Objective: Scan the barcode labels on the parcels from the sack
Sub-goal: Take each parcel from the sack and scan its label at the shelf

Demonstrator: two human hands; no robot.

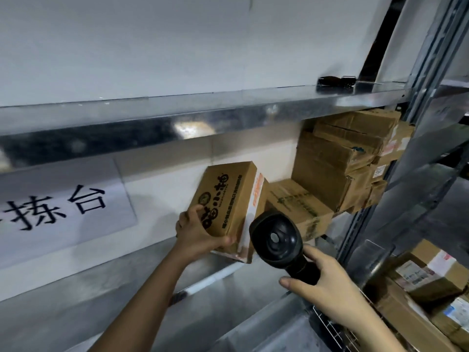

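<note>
- While the left hand (pixel 196 231) grips a small cardboard box (pixel 229 201) at its lower near corner, fingers curled round the edge and thumb on the printed side, the box stands tilted on the lower metal shelf (pixel 142 295), near the centre of the head view.
- The box has dark printing on its brown face and a white label strip with orange marks along its right side.
- At about 4 o'clock from the box, the right hand (pixel 327 283) is wrapped round the handle of a black scanner (pixel 275 240), thumb along the bottom; the scanner's round head sits just beside the box's right edge.
- A second brown box (pixel 297 204) lies flat on the shelf at 3 o'clock from the held one, touching it or nearly so.
- At 2 o'clock, a stack of brown boxes (pixel 340 158) fills the shelf's right end under the upper shelf (pixel 177 110).
- A dark object (pixel 335 83), too blurred to name, lies on the upper shelf at 1 o'clock.
- A white sign (pixel 58 207) with black characters hangs on the wall at 9 o'clock.
- More labelled parcels (pixel 426 280) sit in a wire basket (pixel 330 329) at 4 o'clock, bottom right.
</note>
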